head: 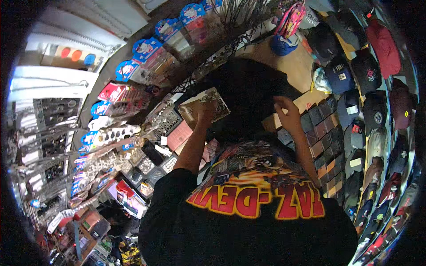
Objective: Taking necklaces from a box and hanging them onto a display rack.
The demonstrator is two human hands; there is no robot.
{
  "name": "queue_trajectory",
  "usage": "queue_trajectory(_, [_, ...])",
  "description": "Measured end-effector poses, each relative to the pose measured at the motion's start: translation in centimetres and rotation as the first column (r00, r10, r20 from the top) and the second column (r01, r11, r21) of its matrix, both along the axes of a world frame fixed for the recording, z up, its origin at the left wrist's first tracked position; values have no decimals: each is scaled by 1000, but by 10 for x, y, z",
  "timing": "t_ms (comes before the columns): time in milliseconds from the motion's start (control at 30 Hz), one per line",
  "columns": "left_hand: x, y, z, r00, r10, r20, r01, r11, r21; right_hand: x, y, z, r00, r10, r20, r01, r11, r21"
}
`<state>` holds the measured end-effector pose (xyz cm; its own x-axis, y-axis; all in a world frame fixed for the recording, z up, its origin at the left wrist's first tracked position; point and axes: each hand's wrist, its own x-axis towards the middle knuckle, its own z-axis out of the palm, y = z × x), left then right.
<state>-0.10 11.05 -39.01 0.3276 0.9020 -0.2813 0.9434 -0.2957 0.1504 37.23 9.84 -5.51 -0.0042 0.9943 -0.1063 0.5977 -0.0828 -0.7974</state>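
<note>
My left hand [207,113] reaches into a shallow open box [189,108] that holds many small shiny pieces, too small to make out. The box lies tilted over the dark fabric [246,86] in front of me. Its fingers are dim against the contents, so whether they grip a piece cannot be told. To the right, my right hand [285,108] is raised above the edge of the dark fabric, thumb and fingers curled with a gap between them; no object shows in it. A cardboard box [272,122] lies just left of that hand's wrist.
Rows of wallets [321,133] and caps [376,113] line the right side. Small goods in cases [166,121] and a pink wallet [179,134] lie at the left. Blue-topped packets [146,50] hang at the upper left; tangled cables [236,20] are at the top.
</note>
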Motion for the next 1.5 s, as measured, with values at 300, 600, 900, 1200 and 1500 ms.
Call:
queue_trajectory(300, [66, 40, 54, 885, 411, 218, -395, 911, -117, 19, -31, 22, 992, -77, 103, 95, 977, -189])
queue_trajectory(600, [75, 19, 41, 983, 182, -21, -168, 942, 291, 30, -41, 16, 989, 3, 146, 22, 985, -169])
queue_trajectory(900, [38, -6, 12, 917, 311, 249, -307, 950, -59, 16, -43, 24, 969, 178, 174, -137, 964, -226])
queue_trajectory(1200, [-10, -32, 106, 992, 93, 85, -125, 787, 604, -7, -3, -4, 902, 410, 133, -406, 912, -59])
queue_trajectory(1500, [32, -30, 402, 697, 46, 715, -453, 802, 389, -87, 37, 25, 812, 575, -106, -544, 809, 222])
